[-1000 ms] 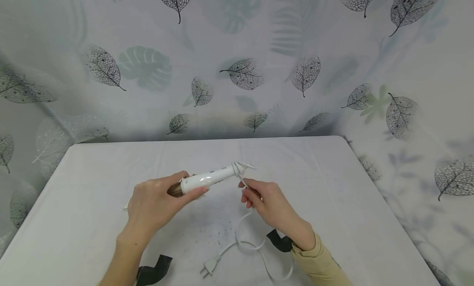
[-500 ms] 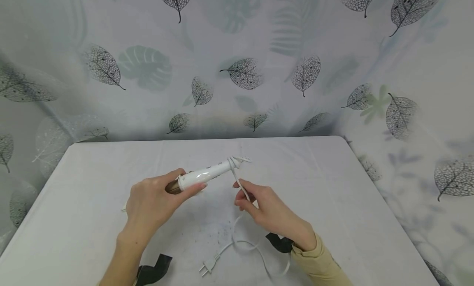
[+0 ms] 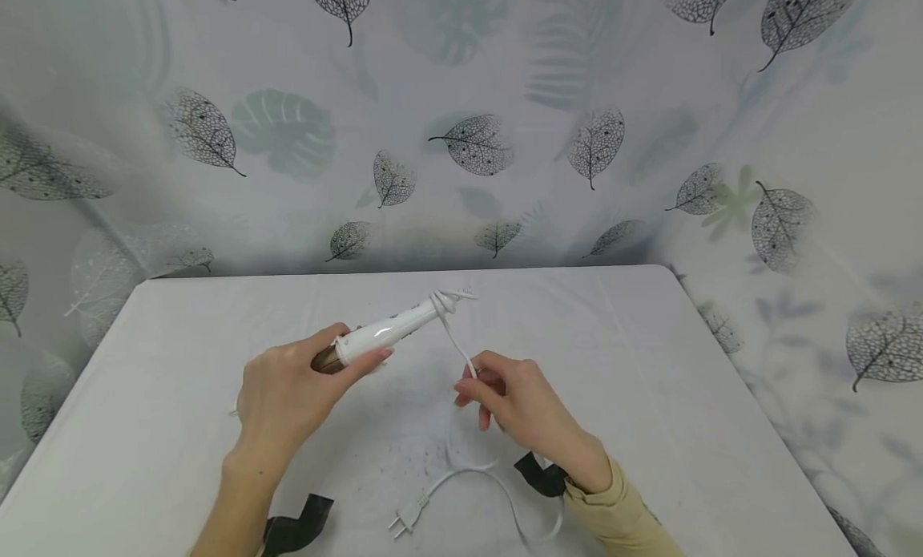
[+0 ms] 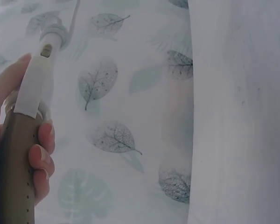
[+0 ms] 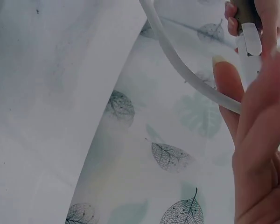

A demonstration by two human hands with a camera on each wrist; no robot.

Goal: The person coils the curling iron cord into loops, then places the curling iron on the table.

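A curling iron (image 3: 385,330) with a white handle and a brown barrel is held up over the table, tilted so its cord end points away and to the right. My left hand (image 3: 284,397) grips it around the barrel, seen in the left wrist view with fingers wrapped about the brown barrel (image 4: 18,158) below a white lever (image 4: 31,86). The white cord (image 3: 454,337) is wound around the handle's far end. My right hand (image 3: 522,401) pinches the cord between thumb and fingers, below and to the right of the handle. In the right wrist view the cord (image 5: 177,63) runs into the fingers.
The rest of the cord loops on the white table (image 3: 613,341), ending in a two-pin plug (image 3: 407,517) near the front. Black straps (image 3: 296,529) show by both wrists. A leaf-patterned curtain (image 3: 433,84) stands behind the table and at its sides.
My left hand has shifted slightly left, and the curling iron's cord end has risen and moved left. My right hand has drawn lower along the cord, with a longer stretch between it and the handle.
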